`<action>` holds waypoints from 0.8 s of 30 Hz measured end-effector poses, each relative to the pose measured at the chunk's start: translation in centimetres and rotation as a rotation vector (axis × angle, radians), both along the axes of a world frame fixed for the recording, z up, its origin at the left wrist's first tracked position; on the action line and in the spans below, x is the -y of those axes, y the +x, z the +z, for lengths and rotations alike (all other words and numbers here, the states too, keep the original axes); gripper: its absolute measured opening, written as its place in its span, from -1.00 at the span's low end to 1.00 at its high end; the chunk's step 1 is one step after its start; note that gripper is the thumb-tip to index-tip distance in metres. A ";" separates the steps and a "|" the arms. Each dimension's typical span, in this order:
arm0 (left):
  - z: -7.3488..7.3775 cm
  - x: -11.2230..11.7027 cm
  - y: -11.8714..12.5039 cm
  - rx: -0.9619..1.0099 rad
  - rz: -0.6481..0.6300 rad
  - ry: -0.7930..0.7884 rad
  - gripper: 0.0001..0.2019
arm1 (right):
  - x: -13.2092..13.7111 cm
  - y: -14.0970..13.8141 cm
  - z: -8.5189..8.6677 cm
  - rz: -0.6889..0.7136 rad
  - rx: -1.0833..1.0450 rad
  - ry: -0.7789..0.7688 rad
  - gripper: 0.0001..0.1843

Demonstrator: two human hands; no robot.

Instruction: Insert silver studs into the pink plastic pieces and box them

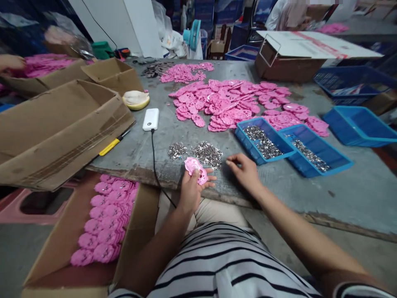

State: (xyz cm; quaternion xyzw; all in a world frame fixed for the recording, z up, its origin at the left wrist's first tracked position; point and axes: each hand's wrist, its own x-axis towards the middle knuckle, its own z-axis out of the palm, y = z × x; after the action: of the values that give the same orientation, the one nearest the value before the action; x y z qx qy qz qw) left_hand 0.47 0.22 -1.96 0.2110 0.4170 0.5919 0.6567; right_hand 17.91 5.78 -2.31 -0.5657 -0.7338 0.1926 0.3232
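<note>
Between thumb and fingers, my left hand (192,187) grips a pink plastic piece (192,165) with cut-out holes, just above the table's front edge. My right hand (245,171) is closed in a pinch to the right of a heap of small shiny metal parts (207,154); whatever its fingertips may hold is too small to make out. A smaller metal pile (177,150) lies left of that heap. Beyond the hands spreads a large mound of pink plastic pieces (223,101). Two blue trays, a nearer one (287,153) and another (336,169), hold more metal parts.
A white power bank (151,119) trails a black cable over the edge. A yellow-handled cutter (109,147) lies beside a cardboard box (62,124). Stacked pink pieces (107,223) fill a box below. Another blue tray (356,128) stands right. Another person's hand (12,63) shows far left.
</note>
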 end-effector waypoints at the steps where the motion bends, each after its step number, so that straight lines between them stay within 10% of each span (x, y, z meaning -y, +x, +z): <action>1: 0.0 -0.3 -0.1 -0.011 0.003 0.005 -0.44 | -1.4 0.3 -0.1 -0.043 0.042 -0.051 -0.92; 6: -0.2 -1.4 -0.4 0.001 0.001 0.007 -0.51 | -6.0 0.3 -0.3 -0.007 0.144 -0.128 -0.87; 14: -0.4 -1.1 -0.7 -0.023 -0.079 0.017 -0.52 | -6.1 0.1 -0.8 0.062 0.248 -0.069 -0.92; 24: -0.1 -0.8 -0.6 -0.017 -0.067 -0.016 -0.49 | -5.4 1.0 -1.3 -0.025 -0.442 -0.212 -0.77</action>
State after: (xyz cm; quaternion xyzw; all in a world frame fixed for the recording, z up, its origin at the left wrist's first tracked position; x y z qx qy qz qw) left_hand -0.08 1.06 -2.01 0.2248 0.4198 0.5644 0.6743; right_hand 18.89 11.16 -3.63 -0.5494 -0.6138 0.3837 0.4173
